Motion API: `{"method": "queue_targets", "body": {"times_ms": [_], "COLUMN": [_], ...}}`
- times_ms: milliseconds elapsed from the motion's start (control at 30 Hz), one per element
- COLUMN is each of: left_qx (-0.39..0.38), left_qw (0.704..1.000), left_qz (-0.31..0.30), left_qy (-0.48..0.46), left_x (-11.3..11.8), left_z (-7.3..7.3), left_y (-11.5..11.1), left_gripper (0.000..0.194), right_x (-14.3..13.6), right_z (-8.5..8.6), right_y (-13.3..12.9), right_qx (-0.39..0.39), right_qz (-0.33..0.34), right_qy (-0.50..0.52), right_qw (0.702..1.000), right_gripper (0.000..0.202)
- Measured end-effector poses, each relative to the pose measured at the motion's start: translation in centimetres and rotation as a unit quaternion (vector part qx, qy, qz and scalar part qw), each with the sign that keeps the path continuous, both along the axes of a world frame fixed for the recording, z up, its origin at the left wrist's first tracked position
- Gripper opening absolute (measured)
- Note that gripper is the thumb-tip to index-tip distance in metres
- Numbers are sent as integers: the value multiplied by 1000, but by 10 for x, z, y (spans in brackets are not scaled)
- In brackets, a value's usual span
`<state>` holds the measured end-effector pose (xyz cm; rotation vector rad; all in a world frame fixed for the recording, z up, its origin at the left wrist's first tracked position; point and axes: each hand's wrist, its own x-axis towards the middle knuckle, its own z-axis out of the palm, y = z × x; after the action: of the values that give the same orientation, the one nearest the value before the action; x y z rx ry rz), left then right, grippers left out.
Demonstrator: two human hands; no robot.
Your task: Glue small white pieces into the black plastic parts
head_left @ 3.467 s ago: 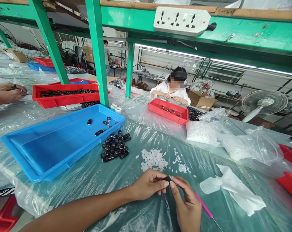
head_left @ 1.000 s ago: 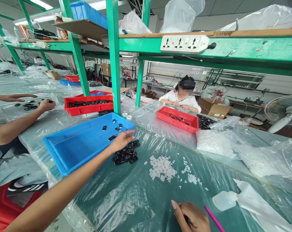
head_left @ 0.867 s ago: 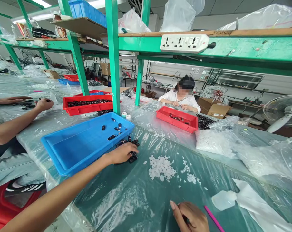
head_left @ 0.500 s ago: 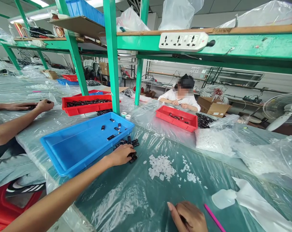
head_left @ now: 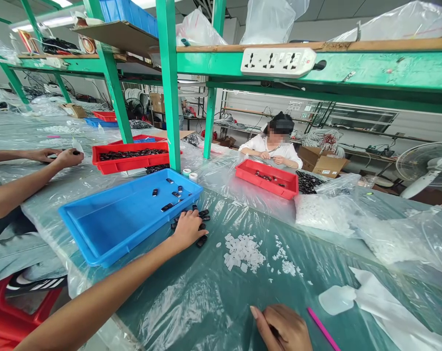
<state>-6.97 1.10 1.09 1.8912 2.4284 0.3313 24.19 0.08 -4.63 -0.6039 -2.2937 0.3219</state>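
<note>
Beside the blue tray point(head_left: 111, 214), the left hand point(head_left: 188, 229) partly covers black pieces point(head_left: 202, 241) — openness and grip unclear — while, well right of the tray, the right hand point(head_left: 284, 327) curls, any contents hidden.

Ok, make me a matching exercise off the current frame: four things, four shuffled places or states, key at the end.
1. left hand
2. right hand
3. white bits
4. power strip

A. loosely heaped on the table
B. on the green beam
C. at the black parts, by the blue tray
D. curled, at the picture's bottom edge

Pairs: 1-C, 2-D, 3-A, 4-B
</note>
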Motion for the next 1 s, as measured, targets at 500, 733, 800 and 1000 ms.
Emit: {"method": "queue_targets", "body": {"times_ms": [500, 733, 800, 1000], "left_qx": [-15, -47, -55, -49], "left_qw": [854, 656, 639, 675], "left_qz": [-161, -177, -178, -185], "left_qy": [-495, -732, -746, -713], "left_x": [69, 93, 94, 86], "left_z": [21, 24, 23, 18], "left_y": [19, 9, 8, 10], "left_gripper": [50, 54, 52, 52], "right_x": [0, -3, -5, -5], "right_z": [2, 13, 15, 14], "right_y": [1, 0, 0, 0], "right_qx": [27, 45, 48, 49], "right_qz": [0, 6, 5, 7], "right_qy": [-4, 4, 7, 7], "right_qw": [1000, 999, 999, 999], "right_gripper": [41, 42, 42, 42]}}
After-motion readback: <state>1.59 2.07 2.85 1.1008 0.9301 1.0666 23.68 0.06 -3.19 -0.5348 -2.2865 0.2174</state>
